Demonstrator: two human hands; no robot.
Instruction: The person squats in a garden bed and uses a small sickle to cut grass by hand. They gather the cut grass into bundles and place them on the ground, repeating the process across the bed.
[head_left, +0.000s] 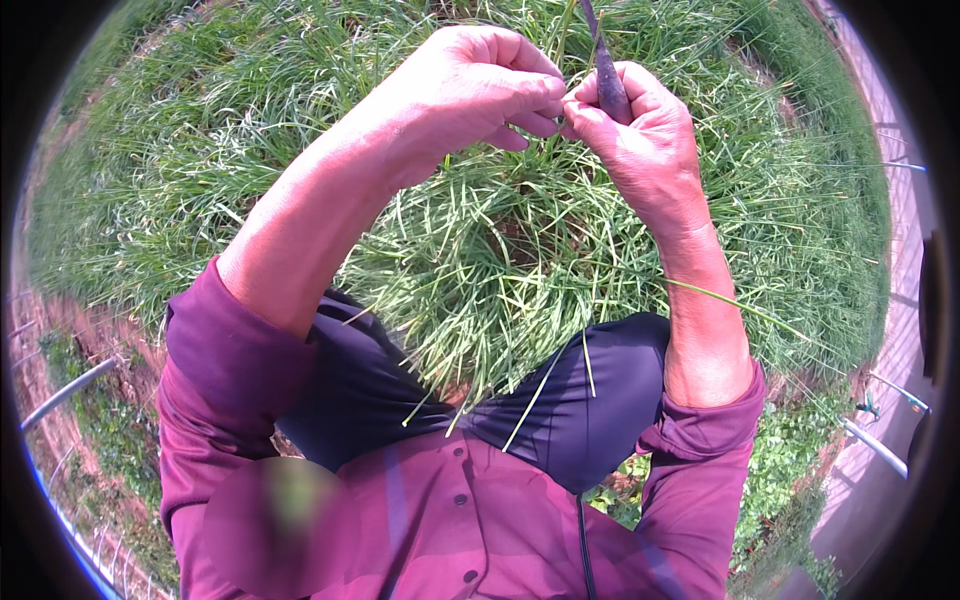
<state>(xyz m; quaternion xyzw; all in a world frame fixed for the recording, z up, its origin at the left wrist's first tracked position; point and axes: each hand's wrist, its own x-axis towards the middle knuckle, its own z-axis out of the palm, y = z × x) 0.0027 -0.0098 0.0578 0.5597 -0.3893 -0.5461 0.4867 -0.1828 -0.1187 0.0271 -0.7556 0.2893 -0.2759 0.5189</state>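
Near the top of the head view, my left hand and my right hand meet at the fingertips. A dark, tapered metal tool is held in my right hand, its wide end by the thumb and its narrow part running up out of view; its exact kind cannot be told. The thumb and fingers of my left hand are drawn together; whether a thin stalk is pinched there cannot be told. Below both hands grow dense, narrow-leaved green plants, chive-like, with some stalks leaning over my dark-trousered knees.
The same plants surround me on the left, ahead and right. A paved strip runs along the right edge. Pale pipes stand at the lower left and lower right. Leafy low plants grow beside my right sleeve.
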